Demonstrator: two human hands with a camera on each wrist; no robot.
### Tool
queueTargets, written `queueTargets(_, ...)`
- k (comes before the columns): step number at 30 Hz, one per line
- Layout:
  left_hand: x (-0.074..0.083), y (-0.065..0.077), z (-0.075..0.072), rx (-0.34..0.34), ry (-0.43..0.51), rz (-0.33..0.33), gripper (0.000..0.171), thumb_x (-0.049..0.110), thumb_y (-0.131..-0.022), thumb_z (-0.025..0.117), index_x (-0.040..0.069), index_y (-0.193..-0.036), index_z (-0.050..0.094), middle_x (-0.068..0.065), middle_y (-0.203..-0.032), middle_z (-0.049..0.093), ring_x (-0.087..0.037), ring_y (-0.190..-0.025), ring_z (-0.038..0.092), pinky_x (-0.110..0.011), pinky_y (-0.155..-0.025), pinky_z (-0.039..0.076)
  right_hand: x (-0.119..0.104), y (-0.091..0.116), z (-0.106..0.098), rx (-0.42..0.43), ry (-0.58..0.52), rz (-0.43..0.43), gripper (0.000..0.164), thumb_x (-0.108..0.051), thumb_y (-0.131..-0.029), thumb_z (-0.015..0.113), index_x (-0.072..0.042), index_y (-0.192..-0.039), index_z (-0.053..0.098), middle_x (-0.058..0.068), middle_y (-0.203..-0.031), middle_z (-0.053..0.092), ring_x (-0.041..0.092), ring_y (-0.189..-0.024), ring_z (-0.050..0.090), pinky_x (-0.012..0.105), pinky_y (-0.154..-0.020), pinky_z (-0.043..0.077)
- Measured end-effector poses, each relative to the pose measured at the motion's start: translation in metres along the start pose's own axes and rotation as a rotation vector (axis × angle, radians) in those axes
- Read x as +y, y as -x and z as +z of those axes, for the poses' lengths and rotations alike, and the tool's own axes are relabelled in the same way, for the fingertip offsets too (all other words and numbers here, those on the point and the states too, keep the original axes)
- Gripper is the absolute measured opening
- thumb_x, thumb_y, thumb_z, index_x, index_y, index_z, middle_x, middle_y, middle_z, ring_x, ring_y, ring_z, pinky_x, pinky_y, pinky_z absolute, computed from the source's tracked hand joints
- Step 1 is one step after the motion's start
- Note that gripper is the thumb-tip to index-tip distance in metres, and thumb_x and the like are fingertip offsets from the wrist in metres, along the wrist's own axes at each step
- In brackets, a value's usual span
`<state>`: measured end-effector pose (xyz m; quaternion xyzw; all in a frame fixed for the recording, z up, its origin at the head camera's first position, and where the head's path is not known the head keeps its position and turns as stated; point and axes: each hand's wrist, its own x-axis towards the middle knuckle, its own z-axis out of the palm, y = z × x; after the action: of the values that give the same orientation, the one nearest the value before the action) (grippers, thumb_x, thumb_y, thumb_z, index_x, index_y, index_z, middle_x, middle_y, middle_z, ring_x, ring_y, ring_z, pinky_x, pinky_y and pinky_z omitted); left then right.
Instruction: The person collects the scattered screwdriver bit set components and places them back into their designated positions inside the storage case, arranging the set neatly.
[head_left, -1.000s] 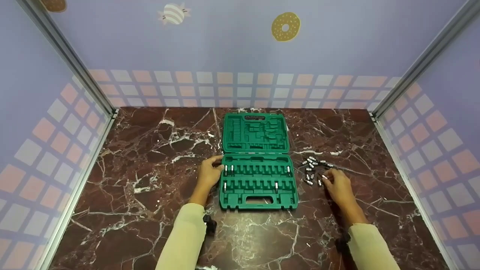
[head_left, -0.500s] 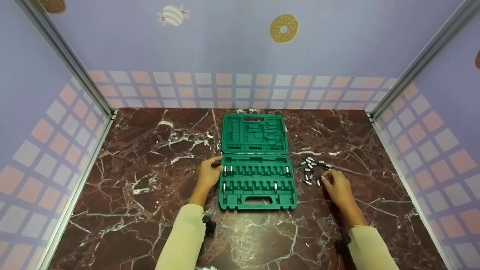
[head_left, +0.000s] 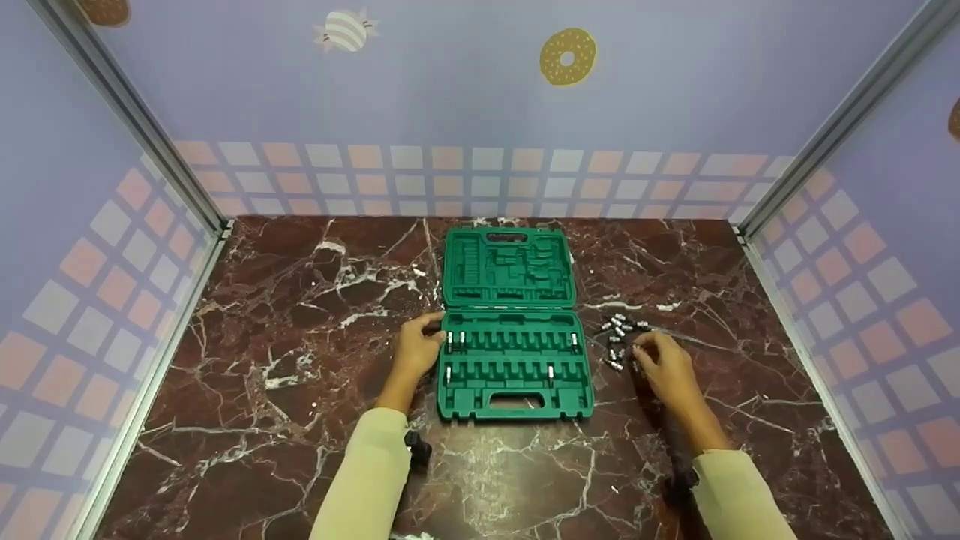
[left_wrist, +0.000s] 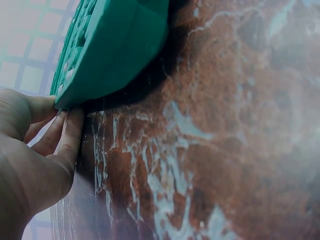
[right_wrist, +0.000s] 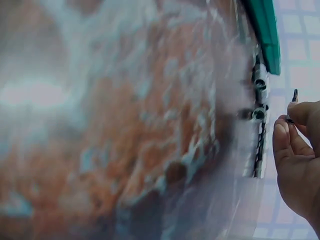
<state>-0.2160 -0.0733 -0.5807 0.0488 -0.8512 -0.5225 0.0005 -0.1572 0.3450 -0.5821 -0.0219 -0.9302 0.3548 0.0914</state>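
An open green plastic tool case (head_left: 465, 399) lies on the table, its lid (head_left: 480, 262) folded back. Several silver bit sockets (head_left: 550, 374) sit in slots of its lower half. At the case's left edge is my left hand (head_left: 418, 346); the left wrist view shows the thumb on the rim and fingers (left_wrist: 73, 131) against its underside, pinching it. To the right of the case, my right hand (head_left: 667, 366) pinches a small bit socket with a dark tip (right_wrist: 295, 94) between thumb and fingers, raised beside a pile of loose bit sockets (head_left: 618, 324).
The reddish-brown marble-patterned table (head_left: 315, 450) carries the case and the loose pieces. Patterned lilac wall panels (head_left: 465, 105) enclose it at the back and both sides. Dark wrist cameras (head_left: 418, 448) are strapped at the sleeves.
My right hand has shifted slightly left and lifted from among the loose pieces, with a bit socket in its fingertips. The left hand stays at the case's edge.
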Motion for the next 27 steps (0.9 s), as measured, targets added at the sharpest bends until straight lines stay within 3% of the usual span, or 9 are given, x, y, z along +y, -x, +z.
queueTargets(13,0.000,-0.002,-0.002,0.007,0.020,-0.002,0.036,0.001,-0.095,0.069,0.010,-0.130,0.073,-0.015,-0.118,0.075,-0.032,-0.109,0.070,-0.049,-0.092,0.055,-0.037,-0.006,0.018,0.027,-0.119,-0.125,0.012,0.000,-0.092,0.074,-0.003,-0.104,0.072,0.010,-0.099,0.074,0.024,-0.090,0.069,0.027,-0.079,0.053)
queueTargets(27,-0.001,-0.001,0.000,0.004,0.005,-0.018,0.036,0.003,-0.095,0.069,0.011,-0.130,0.073,-0.014,-0.119,0.075,-0.032,-0.109,0.070,-0.049,-0.093,0.055,-0.074,-0.017,0.047,-0.071,-0.198,-0.211,0.014,0.001,-0.088,0.078,-0.005,-0.100,0.074,0.008,-0.095,0.072,0.018,-0.085,0.064,0.027,-0.075,0.053)
